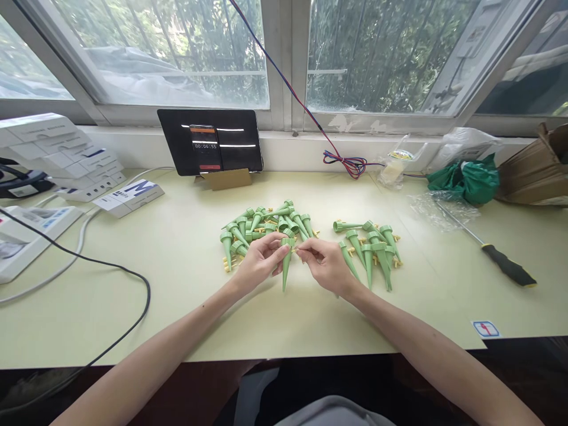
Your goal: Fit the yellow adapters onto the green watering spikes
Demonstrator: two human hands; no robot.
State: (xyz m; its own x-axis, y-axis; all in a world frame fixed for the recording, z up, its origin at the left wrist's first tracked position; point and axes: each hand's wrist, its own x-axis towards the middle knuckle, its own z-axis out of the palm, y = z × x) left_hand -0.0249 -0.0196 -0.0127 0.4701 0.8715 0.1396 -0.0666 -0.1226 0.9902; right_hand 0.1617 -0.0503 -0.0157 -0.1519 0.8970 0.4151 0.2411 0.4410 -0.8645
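At the near edge of the surface (310,331), a small sticker (486,329) sits to the right. Beyond it, the left hand (261,260) grips a green spike (287,272) by its capped end, tip pointing down toward the person. The right hand (326,263) is narrowed to a pinch at the spike's side, on what looks like a small yellow piece (294,249); whether that is already joined to the spike, I cannot tell.

Work on this spike looks unfinished. Farther out lie a left cluster (226,241) and a right cluster (381,257) of similar spikes, yellow bits showing in both. The left one looks larger; if one cluster is finished and the other waiting, much likely remains, but which is which cannot be told. The right hand and wrist partly cover the right cluster, and the left hand's fingers overlap the left one's near side.

Well apart to the right lies a screwdriver (508,264); on the left a black cord (133,274) crosses the near edge, away from both hands. At the back are white boxes (57,142), a dark screen (235,136) with a timer, a coiled cable (350,165) and a green bag (477,177), before the windows (377,53).
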